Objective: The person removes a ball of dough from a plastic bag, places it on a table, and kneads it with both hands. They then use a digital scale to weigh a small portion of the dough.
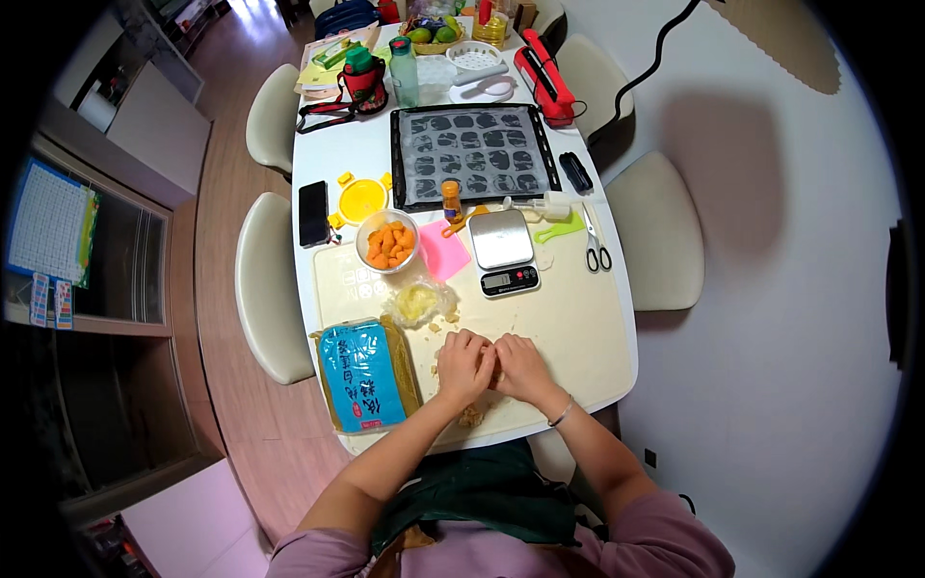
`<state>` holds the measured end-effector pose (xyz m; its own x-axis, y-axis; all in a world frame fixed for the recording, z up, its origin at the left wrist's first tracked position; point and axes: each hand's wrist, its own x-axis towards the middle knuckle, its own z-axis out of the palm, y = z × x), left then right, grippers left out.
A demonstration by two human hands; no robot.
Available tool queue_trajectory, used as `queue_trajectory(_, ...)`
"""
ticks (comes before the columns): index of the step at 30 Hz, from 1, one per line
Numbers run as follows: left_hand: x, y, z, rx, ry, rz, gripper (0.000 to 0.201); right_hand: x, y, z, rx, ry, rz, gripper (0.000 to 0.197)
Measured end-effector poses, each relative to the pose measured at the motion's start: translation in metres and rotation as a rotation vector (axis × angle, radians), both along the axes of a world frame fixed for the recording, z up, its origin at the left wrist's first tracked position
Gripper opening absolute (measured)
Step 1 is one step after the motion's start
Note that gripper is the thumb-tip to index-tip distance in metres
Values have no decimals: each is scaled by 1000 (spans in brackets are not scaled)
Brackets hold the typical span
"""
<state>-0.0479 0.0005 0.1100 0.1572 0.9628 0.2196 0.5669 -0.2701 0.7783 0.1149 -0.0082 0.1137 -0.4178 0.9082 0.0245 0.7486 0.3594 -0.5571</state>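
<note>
Close together over the near part of the cream mat [568,356], my left hand [465,368] and my right hand [521,369] are cupped with fingers curled inward. Whatever lies between them is hidden by the fingers. Brown crumbly bits [470,416] lie on the mat just below my hands. To the left is a large blue-labelled package [364,376] in brown-gold wrapping. Beyond my left hand sits a crumpled clear plastic bag [421,302] with something pale yellow in it. Farther off stand a bowl of orange pieces [390,245] and a digital kitchen scale [503,249].
A black baking tray [397,159] lined with a sheet fills the table's middle. Scissors [594,241], a small orange-capped jar [451,202], a pink sheet [445,252], a yellow lid [362,200] and a phone [313,214] lie around. Bottles stand farther back; chairs flank both sides.
</note>
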Motion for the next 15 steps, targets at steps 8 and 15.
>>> queue_trajectory(8, 23, -16, -16, -250, 209, 128, 30, -16, -22, -9, 150, -69, -81, 40)
queue_trajectory(15, 12, -10, -47, 78, 84, 9, 16, -19, -25, -36, 232, -130, -155, 13)
